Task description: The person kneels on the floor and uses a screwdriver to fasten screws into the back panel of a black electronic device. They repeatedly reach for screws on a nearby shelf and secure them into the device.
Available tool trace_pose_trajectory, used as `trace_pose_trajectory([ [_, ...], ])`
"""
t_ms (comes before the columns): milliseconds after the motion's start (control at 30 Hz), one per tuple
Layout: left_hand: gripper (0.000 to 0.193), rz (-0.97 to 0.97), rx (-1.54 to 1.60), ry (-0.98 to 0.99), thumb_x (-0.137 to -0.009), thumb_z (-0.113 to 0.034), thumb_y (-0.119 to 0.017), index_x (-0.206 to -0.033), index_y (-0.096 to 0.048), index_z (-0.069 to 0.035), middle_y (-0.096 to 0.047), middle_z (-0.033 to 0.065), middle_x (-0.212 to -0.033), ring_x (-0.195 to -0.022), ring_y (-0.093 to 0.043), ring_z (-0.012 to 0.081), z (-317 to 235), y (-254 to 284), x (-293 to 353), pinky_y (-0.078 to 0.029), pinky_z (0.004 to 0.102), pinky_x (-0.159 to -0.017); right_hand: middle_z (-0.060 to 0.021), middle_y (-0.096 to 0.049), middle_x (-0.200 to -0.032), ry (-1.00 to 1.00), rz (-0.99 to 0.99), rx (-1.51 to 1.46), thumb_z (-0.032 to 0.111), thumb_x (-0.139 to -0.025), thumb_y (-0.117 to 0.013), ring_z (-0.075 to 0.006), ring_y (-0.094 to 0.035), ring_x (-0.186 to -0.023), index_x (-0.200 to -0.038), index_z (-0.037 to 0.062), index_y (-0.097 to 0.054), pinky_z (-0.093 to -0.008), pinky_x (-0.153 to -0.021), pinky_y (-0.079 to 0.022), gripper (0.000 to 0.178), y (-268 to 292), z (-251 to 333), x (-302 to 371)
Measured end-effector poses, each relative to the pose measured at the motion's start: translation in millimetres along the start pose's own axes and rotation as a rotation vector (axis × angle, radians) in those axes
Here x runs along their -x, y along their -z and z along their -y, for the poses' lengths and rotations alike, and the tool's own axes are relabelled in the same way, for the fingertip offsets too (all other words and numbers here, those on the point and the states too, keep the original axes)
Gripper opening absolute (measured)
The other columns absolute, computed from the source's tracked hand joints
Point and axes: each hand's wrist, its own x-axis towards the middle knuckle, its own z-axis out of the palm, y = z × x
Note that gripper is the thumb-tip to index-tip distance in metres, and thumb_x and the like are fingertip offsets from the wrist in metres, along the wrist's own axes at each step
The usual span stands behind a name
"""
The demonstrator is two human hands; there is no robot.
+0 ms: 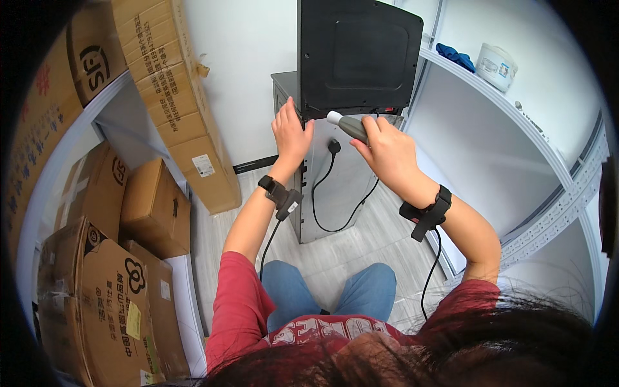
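In front of me stands a grey metal cabinet-like appliance (308, 206) with a black panel (361, 55) upright at its top. A black plug (334, 147) sits against its near face, and a black cord (314, 200) loops down from it. My left hand (292, 135) is open, fingers stretched upward, beside the panel's lower left corner; whether it touches the appliance I cannot tell. My right hand (390, 151) is closed around a grey-green handheld tool with a white tip (351, 126). The tip points left, just below the panel's lower edge, toward my left hand.
A tall cardboard box (171, 90) leans at the left, beside shelving stacked with brown cartons (155, 206). Curved white shelving (490, 129) stands at the right, holding a white rice-cooker-like pot (496, 66) and a blue cloth (455, 57). Black straps with cables circle both my wrists.
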Motion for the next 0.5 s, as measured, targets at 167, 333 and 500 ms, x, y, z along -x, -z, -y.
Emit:
trace_pose_trajectory([
  [167, 0.072, 0.114, 0.231, 0.137, -0.071, -0.020, -0.075, -0.132, -0.043, 0.002, -0.057, 0.0158, -0.122, -0.116, -0.051, 0.0329, 30.2, -24.0, -23.6, -0.041, 0.0424, -0.097, -0.0077, -0.053, -0.081, 0.109, -0.004, 0.062, 0.020, -0.076, -0.075, -0.0233, -0.059, -0.070, -0.100, 0.0041, -0.055, -0.0351, -0.058, -0.048, 0.036, -1.4, 5.8, -9.4],
  [333, 0.054, 0.108, 0.359, 0.202, -0.072, -0.013, -0.069, -0.123, -0.055, -0.001, -0.066, 0.0145, -0.109, -0.099, -0.064, 0.0239, 45.1, -31.5, -32.5, -0.050, 0.0332, -0.083, -0.0073, -0.056, -0.078, 0.180, -0.051, 0.184, 0.023, -0.073, -0.076, -0.0205, -0.062, -0.069, -0.091, 0.0024, -0.054, -0.0316, -0.056, -0.050, 0.035, -1.2, 3.4, -18.9],
  [500, 0.047, 0.096, 0.372, 0.183, -0.076, -0.014, -0.069, -0.119, -0.056, -0.001, -0.068, 0.0128, -0.103, -0.094, -0.066, 0.0225, 42.3, -31.7, -32.8, -0.050, 0.0327, -0.081, -0.0088, -0.059, -0.066, 0.018, 0.034, 0.077, 0.032, -0.082, -0.071, -0.0262, -0.060, -0.055, -0.081, 0.0029, -0.052, -0.0365, -0.048, -0.048, 0.035, -4.0, 4.8, -27.1],
])
